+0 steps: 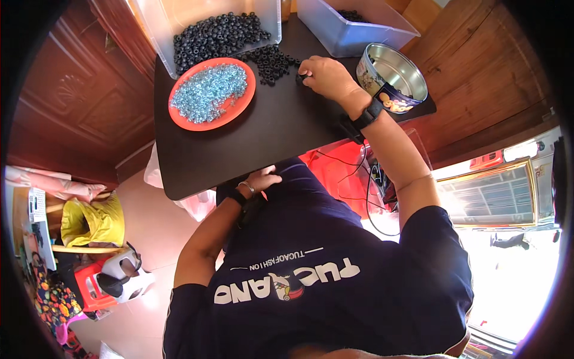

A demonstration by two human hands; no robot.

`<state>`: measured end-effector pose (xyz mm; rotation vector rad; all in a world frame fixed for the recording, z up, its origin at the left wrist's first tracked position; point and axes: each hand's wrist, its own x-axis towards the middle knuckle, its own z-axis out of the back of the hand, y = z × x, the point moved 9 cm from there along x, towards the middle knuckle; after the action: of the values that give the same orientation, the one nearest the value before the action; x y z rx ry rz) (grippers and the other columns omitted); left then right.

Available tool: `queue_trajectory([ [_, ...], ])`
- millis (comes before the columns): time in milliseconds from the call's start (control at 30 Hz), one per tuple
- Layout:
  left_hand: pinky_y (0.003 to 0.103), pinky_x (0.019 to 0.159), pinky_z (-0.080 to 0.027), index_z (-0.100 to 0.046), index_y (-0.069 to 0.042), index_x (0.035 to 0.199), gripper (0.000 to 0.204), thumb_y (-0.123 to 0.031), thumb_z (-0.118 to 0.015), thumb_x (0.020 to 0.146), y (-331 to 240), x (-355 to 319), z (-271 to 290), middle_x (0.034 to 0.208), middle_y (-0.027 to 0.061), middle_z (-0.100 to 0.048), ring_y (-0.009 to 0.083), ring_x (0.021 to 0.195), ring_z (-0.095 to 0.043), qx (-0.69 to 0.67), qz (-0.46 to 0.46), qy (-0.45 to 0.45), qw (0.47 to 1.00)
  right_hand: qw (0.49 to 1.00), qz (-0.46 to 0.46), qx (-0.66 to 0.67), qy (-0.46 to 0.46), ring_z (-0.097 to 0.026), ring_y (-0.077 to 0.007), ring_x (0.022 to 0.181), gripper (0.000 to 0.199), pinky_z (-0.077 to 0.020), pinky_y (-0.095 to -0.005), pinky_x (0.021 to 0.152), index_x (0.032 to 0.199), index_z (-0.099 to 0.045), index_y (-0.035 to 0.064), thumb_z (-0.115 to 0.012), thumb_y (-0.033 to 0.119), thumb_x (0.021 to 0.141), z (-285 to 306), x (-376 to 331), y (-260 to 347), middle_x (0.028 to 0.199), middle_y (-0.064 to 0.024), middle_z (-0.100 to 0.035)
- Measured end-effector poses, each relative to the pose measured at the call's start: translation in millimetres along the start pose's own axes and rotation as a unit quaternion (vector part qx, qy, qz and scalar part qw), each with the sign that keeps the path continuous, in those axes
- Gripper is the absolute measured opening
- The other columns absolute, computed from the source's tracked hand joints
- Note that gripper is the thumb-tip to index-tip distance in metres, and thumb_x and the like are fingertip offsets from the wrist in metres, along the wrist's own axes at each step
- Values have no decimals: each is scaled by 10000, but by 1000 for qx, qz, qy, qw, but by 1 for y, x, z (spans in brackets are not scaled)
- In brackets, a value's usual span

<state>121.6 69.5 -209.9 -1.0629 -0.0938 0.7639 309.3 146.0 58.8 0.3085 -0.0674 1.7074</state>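
Observation:
My right hand (329,76) is over the dark table, its fingertips pinched on a black bead (301,78) at the right edge of a loose pile of black beads (270,62). Whether it holds more than one bead is hidden by the fingers. In my lap, just below the table's near edge, my left hand (263,179) rests with its fingers loosely apart and nothing visible in them. An orange-red plate (248,103) heaped with shiny pale-blue beads (209,93) lies left of the pile.
Behind the plate, a clear plastic bin (276,21) contains many black beads. Another translucent bin (353,37) stands at the back right. A round metal tin (362,72) sits right of my right hand. Cables (368,179) hang below the table (197,158) on the right.

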Motion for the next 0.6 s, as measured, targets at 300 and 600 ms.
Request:
queue_trajectory([
  [300,299,732,-482,-633,-57,939,293,-332,-548,880,3,-23,-32,909,22,-612,126,886,-573,-164,69,282,943,999,1,43,7,-633,-303,928,232,-497,-394,851,980,-663,98,-635,195,771,-3,-1,-6,978,-109,-666],
  [600,320,924,-411,-646,-18,996,326,-307,-551,877,-45,-2,18,965,86,-644,211,1006,-577,70,2,68,995,998,28,58,-24,-632,-297,868,195,-499,-384,796,930,-658,78,-660,172,760,-9,4,-11,896,-107,-658],
])
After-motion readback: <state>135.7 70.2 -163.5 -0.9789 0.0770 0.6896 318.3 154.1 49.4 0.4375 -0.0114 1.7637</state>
